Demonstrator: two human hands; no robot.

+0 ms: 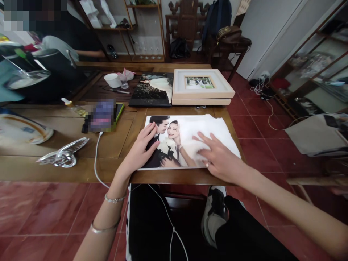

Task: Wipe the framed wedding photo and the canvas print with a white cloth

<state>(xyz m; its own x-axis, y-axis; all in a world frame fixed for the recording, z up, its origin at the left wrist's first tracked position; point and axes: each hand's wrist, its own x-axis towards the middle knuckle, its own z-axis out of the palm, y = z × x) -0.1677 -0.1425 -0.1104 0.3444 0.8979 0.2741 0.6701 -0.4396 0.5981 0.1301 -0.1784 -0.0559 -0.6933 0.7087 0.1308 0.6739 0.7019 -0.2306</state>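
A photo print of a couple (170, 145) lies flat on the wooden table in front of me. My left hand (141, 150) rests on its left edge, fingers stretched out and thumb apart, holding nothing. Over the right part of the print is a soft-looking white sheet (223, 132) with a ragged right edge; I cannot tell whether it is cloth or paper. My right hand (217, 154) lies on this white area with its fingers spread, and the fingertips are slightly blurred.
Behind the print are a dark photo panel (152, 90) and stacked wooden picture frames (203, 95). To the left are a phone (102, 116) on a white cable (95, 163), a silver ornament (65, 154) and a white cup (112, 80). Another person's arm (89, 53) shows at far left.
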